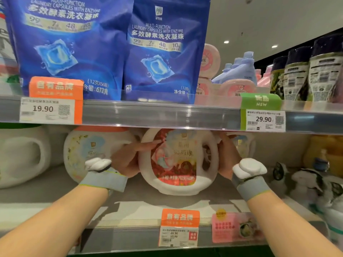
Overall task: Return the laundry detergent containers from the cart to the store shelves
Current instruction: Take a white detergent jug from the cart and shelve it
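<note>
A white round detergent tub (178, 162) with a red floral label and a side handle stands on the lower shelf (61, 193), tilted a little. My left hand (130, 158) lies against its left side, fingers stretched across the label's top left. My right hand (227, 156) holds its right side by the handle; the fingers are hidden behind the tub. Both wrists carry grey bands with white devices.
A similar tub with a yellow floral label (92, 149) stands just left, and a white jug (24, 156) farther left. Another tub (243, 143) sits behind right. The upper shelf edge (159, 115) hangs close above, with blue capsule bags (163, 51) on it. Small items lie at right.
</note>
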### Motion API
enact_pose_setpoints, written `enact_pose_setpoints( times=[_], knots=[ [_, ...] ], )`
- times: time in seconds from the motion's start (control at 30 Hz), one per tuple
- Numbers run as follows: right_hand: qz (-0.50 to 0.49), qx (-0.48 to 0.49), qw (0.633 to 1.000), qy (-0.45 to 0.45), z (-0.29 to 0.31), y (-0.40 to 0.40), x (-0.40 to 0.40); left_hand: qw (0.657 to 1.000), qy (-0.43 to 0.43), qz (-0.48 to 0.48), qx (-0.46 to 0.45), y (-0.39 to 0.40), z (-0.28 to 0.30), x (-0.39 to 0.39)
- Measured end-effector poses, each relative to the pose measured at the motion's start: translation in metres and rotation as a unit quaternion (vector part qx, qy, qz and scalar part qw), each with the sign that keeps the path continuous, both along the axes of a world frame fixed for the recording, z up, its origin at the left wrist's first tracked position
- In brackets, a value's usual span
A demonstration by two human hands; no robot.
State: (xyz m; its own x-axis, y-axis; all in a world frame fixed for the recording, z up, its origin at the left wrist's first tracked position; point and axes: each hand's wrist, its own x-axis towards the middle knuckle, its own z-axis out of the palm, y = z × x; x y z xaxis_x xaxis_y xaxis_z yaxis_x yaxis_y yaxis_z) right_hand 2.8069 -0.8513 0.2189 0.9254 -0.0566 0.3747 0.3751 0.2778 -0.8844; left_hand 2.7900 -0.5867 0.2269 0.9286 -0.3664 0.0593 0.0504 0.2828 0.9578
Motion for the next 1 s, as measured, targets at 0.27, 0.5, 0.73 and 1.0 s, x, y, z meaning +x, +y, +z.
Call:
enact_pose_setpoints(
  times=[0.27,0.5,0.73,1.0],
  knots=[
    [-0.027,-0.106,0.993,-0.04,-0.016,0.01,0.001,0.997,-0.057,-0.053,0.028,0.008,-0.007,-0.005],
    [-0.045,-0.096,0.993,-0.046,-0.017,0.014,-0.002,0.993,-0.083,-0.027,0.078,0.007,-0.007,-0.006],
    [-0.043,-0.084,0.993,-0.067,-0.014,0.022,-0.01,0.992,-0.081,-0.011,0.092,0.006,-0.007,-0.011],
    [-0.119,-0.126,0.985,0.006,-0.005,0.022,-0.017,0.99,-0.066,0.043,0.119,0.004,-0.005,-0.019]
  ],
)
